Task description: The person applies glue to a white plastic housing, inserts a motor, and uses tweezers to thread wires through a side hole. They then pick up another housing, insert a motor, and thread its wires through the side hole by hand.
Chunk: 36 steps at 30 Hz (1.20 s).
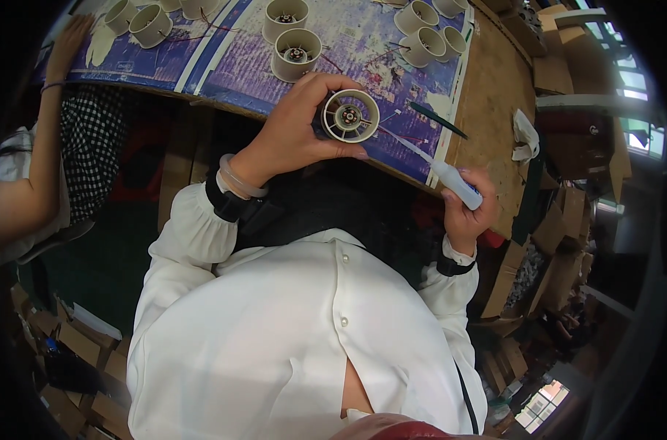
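Note:
My left hand is wrapped round a cream fan housing, a round shell with spokes and a small motor core in its middle. The open face of the housing is turned up toward me, just past the table's near edge. In my right hand is a white squeeze bottle with a long thin nozzle, which points up and left at the housing. Whether the nozzle tip touches the housing, I cannot tell. Two similar cream housings stand on the table beyond my left hand, with motors inside.
More cream housings with thin wires stand at the back right, and others at the back left. A green stick-like tool and crumpled white paper lie to the right. Another person's arm rests at the far left. Cardboard boxes crowd the right side.

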{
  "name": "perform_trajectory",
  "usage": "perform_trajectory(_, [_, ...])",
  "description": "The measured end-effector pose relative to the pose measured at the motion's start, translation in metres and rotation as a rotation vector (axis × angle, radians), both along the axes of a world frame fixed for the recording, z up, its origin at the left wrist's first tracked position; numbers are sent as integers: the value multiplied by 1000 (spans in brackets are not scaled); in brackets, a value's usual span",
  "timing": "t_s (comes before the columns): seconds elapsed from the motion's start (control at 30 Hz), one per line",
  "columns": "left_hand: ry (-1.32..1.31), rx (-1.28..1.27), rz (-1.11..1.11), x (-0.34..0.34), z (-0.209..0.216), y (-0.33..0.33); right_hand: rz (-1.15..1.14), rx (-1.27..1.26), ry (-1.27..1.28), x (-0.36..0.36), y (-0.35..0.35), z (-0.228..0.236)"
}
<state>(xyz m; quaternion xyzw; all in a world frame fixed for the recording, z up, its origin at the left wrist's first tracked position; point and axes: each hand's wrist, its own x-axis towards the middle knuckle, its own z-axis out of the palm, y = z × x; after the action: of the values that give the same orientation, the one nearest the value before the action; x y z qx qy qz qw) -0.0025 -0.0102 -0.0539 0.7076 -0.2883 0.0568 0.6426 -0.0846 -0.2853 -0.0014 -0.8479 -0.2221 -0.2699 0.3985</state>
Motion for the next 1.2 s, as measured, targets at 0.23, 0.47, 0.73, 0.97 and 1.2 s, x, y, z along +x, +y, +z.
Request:
perform_trajectory(0.23, [25,17,0,-1,0,1,9,-8,4,1,-2,-2])
perform_trajectory(0.47, [-38,77,-1,0,3,3,-152,279,162,-9,-11,-24])
perform_trajectory(0.73, [-1,59,58,-4,7,0,-109,771,312,-4,-15,-29])
perform_trajectory(0.97, [-36,100,77,-3,9,0,-115,820,310,0,-8,-28])
perform_trajectory(1.2, [-136,140,99,-1,12,-2,-104,763,296,0,-5,-27])
